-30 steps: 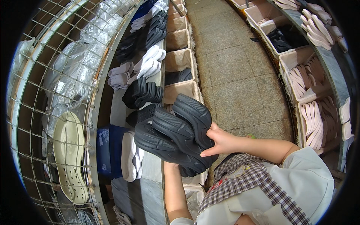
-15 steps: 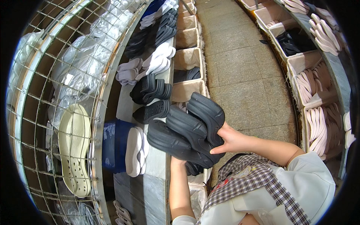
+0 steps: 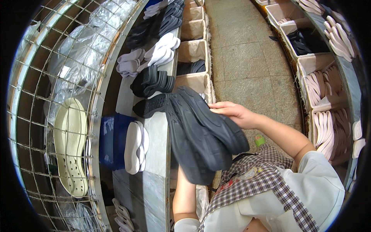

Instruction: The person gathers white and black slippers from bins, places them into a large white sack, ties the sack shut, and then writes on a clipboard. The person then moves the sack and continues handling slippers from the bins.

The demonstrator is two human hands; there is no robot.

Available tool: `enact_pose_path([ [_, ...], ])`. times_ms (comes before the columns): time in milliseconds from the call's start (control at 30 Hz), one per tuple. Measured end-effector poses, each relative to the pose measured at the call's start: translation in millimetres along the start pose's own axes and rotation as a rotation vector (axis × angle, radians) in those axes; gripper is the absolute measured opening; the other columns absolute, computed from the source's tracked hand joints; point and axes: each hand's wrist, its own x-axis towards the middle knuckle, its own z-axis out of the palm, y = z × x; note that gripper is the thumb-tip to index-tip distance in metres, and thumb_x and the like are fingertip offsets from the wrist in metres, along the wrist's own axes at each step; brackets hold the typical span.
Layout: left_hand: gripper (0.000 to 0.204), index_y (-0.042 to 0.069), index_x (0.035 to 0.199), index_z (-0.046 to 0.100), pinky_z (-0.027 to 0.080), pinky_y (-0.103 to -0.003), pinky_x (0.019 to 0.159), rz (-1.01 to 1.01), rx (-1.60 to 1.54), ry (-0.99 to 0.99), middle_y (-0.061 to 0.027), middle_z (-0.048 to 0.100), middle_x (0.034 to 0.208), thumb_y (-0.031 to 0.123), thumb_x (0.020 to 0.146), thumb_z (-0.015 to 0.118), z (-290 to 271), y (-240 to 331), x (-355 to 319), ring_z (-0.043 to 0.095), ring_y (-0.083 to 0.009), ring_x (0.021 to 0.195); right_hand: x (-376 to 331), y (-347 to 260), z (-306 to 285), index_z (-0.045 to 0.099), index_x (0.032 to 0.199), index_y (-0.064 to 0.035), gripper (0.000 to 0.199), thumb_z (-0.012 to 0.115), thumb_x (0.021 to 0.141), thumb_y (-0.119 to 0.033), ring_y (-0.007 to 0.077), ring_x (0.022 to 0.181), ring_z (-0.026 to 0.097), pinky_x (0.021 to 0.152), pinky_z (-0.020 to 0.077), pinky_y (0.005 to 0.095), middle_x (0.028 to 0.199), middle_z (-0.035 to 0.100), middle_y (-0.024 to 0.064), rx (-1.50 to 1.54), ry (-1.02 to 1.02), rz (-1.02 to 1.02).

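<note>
Several black foam clogs (image 3: 201, 135), side by side in a bundle, slant in front of me beyond the counter's edge. My left forearm reaches up beneath them. The left hand carries them from below, its fingers hidden behind the bundle. At their upper right side, my right hand (image 3: 237, 113) touches the outer clog, fingers stretched out and fairly straight. Just beyond the bundle, a black clog with a perforated top (image 3: 152, 106) lies on the counter. Behind that sits a row of black clogs (image 3: 154, 82) packed together.
On the grey counter (image 3: 152, 181) are white soles (image 3: 135, 149) by a blue container (image 3: 112, 141), and more white footwear (image 3: 164, 49). A wire mesh (image 3: 46, 108) bounds the left, with a pale green clog (image 3: 71, 147) behind. Lined bins (image 3: 317, 59) flank the tiled aisle (image 3: 247, 62).
The clog bundle has turned, its near ends swinging down and right. My right hand has moved up and loosened from its grip to lie with straighter fingers along the bundle.
</note>
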Motion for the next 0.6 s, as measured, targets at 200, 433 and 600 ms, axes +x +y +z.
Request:
enact_pose_path([
  [200,0.053,0.006,0.139,0.032,0.034,-0.038,0.104,-0.113,-0.012,-0.024,-0.0128,0.042,0.135,0.028,0.094,0.049,-8.6,-3.9,10.8,0.041,-0.0251,0.124,-24.0,8.3,13.8,0.055,0.124,-0.0012,0.038,0.047,0.090,-0.014,0.0243,0.134,0.032,0.109,0.0263,0.0355,0.147,0.030,0.0139,0.956,-0.001,0.324],
  [433,0.052,0.005,0.138,0.033,0.035,-0.038,0.103,-0.166,-0.027,-0.030,-0.0138,0.044,0.132,0.029,0.094,0.049,-11.3,-7.6,19.0,0.043,-0.0257,0.121,-34.0,20.0,37.0,0.050,0.124,-0.0076,0.042,0.061,0.088,-0.025,0.0284,0.135,0.027,0.110,0.0220,0.0410,0.147,0.021,0.0173,0.985,0.059,0.188],
  [600,0.051,0.005,0.137,0.034,0.036,-0.038,0.102,-0.190,-0.039,-0.022,-0.0144,0.045,0.129,0.029,0.094,0.049,-10.6,-9.9,24.8,0.045,-0.0261,0.119,-39.8,29.2,41.7,0.049,0.120,-0.0104,0.048,0.072,0.079,-0.018,0.0281,0.137,0.021,0.111,0.0204,0.0413,0.148,0.018,0.0170,0.976,0.066,0.221],
])
